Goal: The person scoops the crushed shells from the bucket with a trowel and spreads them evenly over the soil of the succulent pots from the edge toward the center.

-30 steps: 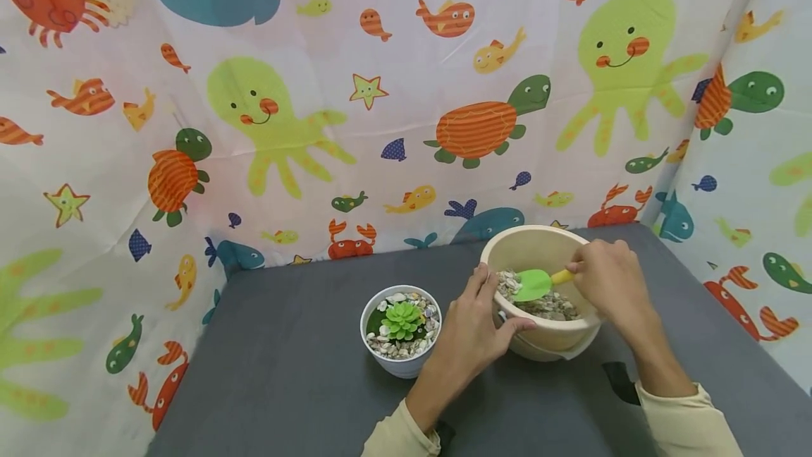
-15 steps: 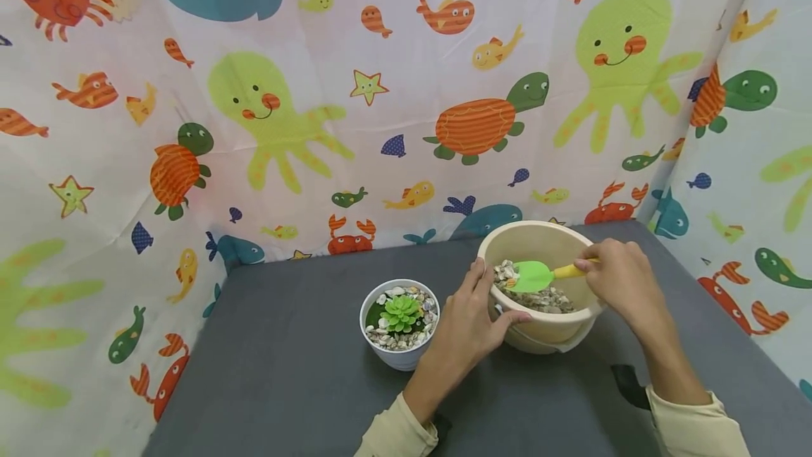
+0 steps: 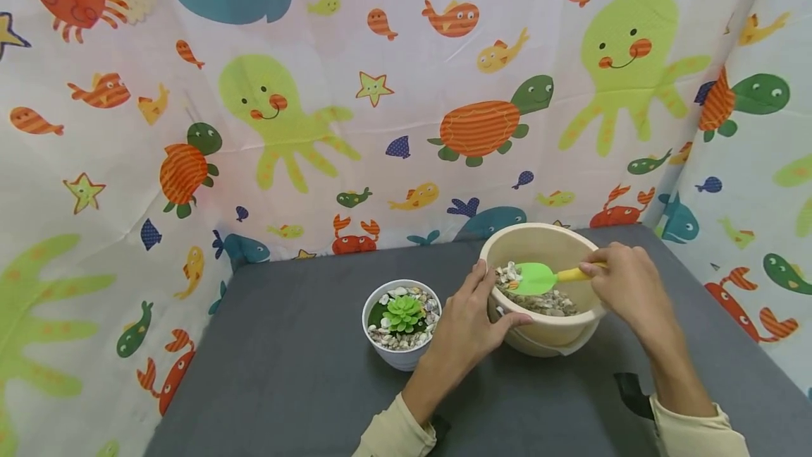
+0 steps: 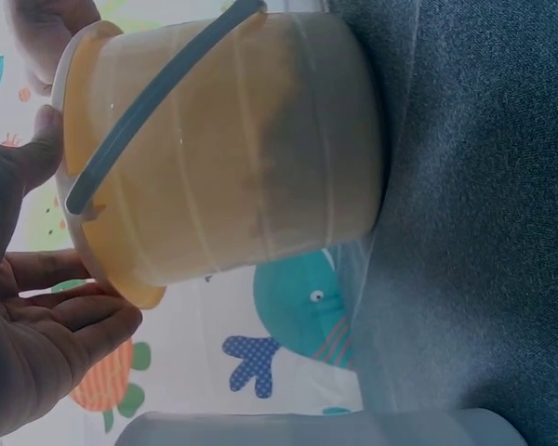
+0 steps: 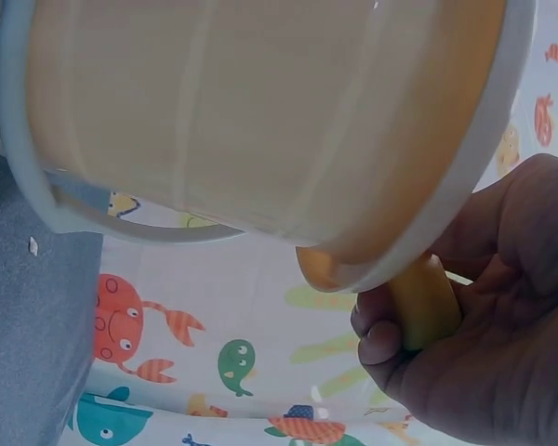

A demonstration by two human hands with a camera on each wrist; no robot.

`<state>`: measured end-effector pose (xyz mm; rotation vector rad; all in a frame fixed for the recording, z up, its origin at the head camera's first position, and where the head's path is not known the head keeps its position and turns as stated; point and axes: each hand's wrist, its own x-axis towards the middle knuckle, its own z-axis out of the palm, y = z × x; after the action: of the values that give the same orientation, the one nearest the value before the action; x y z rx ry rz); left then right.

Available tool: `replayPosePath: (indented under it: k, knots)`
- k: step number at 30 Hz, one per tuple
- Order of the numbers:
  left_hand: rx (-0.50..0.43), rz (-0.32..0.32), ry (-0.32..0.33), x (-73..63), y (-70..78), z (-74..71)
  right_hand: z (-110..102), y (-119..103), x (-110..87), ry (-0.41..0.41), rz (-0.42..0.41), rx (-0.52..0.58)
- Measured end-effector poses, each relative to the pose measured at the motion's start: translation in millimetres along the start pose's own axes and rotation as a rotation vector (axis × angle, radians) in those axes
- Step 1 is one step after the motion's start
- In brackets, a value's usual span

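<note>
A cream bucket (image 3: 552, 338) stands on the grey table, with shells and small stones (image 3: 550, 303) inside. My left hand (image 3: 466, 323) holds its near left rim, the thumb at the front and the fingers farther round; the left wrist view shows them at the rim of the bucket (image 4: 214, 158). In my right hand (image 3: 624, 279) is the yellow handle of a toy shovel, its green blade (image 3: 534, 279) inside the bucket above the stones. Pale shells (image 3: 509, 275) show at the blade's left tip. The right wrist view shows fingers wrapped round the yellow handle (image 5: 423, 302).
Left of the bucket is a white pot (image 3: 396, 358) with a green succulent (image 3: 404, 314) ringed by shells and pebbles. My left forearm passes close beside it. A curtain (image 3: 400, 111) printed with sea animals hangs behind the table (image 3: 304, 372). The bucket's handle (image 4: 158, 107) hangs down.
The shovel has risen out of the stones and its blade lies flatter, with more yellow handle showing. My right hand has shifted slightly to the right. The left hand stays on the rim.
</note>
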<state>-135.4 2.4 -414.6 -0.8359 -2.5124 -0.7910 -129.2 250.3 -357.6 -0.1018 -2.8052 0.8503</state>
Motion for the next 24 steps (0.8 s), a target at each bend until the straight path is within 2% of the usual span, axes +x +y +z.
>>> replayPosePath:
  k: [6,13,24]
  knots:
    - [-0.022,0.009,0.010,-0.7,-0.1,2.5,-4,2,-3.6,0.053,-0.018,-0.016]
    - [-0.019,0.002,0.001,-1.4,-0.7,3.9,-6,8,-4.0,0.052,-0.025,-0.001]
    - [0.058,0.025,-0.014,-1.5,-2.6,2.9,-15,11,-5.2,0.053,-0.029,0.016]
